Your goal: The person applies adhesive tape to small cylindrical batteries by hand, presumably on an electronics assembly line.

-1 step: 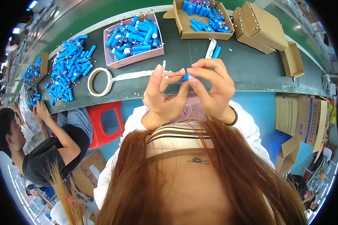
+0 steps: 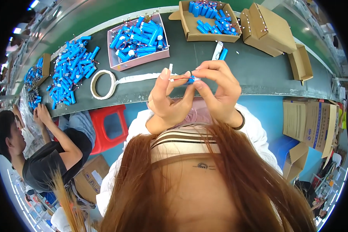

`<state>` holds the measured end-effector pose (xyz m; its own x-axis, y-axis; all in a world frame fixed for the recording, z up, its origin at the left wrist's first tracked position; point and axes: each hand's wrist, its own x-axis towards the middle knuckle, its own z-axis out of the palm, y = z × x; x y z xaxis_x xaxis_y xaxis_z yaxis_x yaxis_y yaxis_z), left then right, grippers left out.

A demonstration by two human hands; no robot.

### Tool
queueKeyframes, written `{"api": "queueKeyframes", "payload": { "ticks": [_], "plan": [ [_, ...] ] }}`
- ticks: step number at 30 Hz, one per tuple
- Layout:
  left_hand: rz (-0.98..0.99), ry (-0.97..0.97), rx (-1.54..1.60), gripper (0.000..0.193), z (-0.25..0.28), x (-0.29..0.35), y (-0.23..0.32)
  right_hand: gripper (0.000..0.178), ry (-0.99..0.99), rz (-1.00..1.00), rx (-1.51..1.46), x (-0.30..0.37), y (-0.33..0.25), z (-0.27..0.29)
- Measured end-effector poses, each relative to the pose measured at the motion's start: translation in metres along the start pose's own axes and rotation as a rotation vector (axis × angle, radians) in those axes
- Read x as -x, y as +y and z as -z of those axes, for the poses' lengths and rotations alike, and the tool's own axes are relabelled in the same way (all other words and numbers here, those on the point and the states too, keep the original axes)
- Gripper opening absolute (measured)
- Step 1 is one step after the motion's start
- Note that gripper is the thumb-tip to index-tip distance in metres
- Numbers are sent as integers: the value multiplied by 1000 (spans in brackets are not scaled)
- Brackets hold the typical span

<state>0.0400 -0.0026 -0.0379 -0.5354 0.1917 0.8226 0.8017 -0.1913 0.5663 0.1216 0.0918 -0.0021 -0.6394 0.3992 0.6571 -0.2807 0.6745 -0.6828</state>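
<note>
In front of my chest, both hands pinch a small blue cylindrical battery (image 2: pixel 190 80), mostly hidden by the fingers. Red and dark wires run from it leftward to a small white connector (image 2: pixel 172 80). My left hand (image 2: pixel 166 99) is closed on the battery's left side, its index finger raised beside the wires. Thumb and fingertips of my right hand (image 2: pixel 220 86) press at the battery's right end, where something white shows. Just beyond the hands, another blue battery (image 2: pixel 223 54) lies beside a white strip (image 2: pixel 217 50). A white tape roll (image 2: pixel 103 96) lies left, its loose strip (image 2: pixel 137 78) stretching toward my left hand.
On the dark bench (image 2: pixel 181 52) are a pink box (image 2: pixel 140 62) of batteries, a loose battery pile (image 2: pixel 71 73), a cardboard tray (image 2: pixel 212 37) of batteries and cardboard boxes (image 2: pixel 272 33). A co-worker (image 2: pixel 46 162) sits left beyond a red stool (image 2: pixel 98 133). Cartons (image 2: pixel 309 120) stand right.
</note>
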Motion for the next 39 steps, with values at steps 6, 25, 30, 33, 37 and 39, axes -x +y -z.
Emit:
{"api": "queueKeyframes", "payload": {
  "ticks": [6, 25, 30, 33, 37, 39],
  "plan": [
    [73, 0, 57, 69, 5, -4, -2, 16, -65, -79, -163, -10, 7, -13],
    [132, -292, -813, 73, 63, -108, -83, 31, -194, -342, -215, 4, 30, -54],
    [335, -432, -804, 61, 76, -96, -100, 25, -122, -456, -156, 19, 33, -33],
    [473, -302, -503, 48, 76, -92, -99, 21, -62, -460, -161, 25, 40, -22],
    [708, -166, 301, 37, 67, -88, -74, 19, -15, -442, -172, 18, 35, -12],
    [720, -172, 421, 35, 62, -79, -62, 18, -9, -400, -168, 12, 29, -10]
  ]
}}
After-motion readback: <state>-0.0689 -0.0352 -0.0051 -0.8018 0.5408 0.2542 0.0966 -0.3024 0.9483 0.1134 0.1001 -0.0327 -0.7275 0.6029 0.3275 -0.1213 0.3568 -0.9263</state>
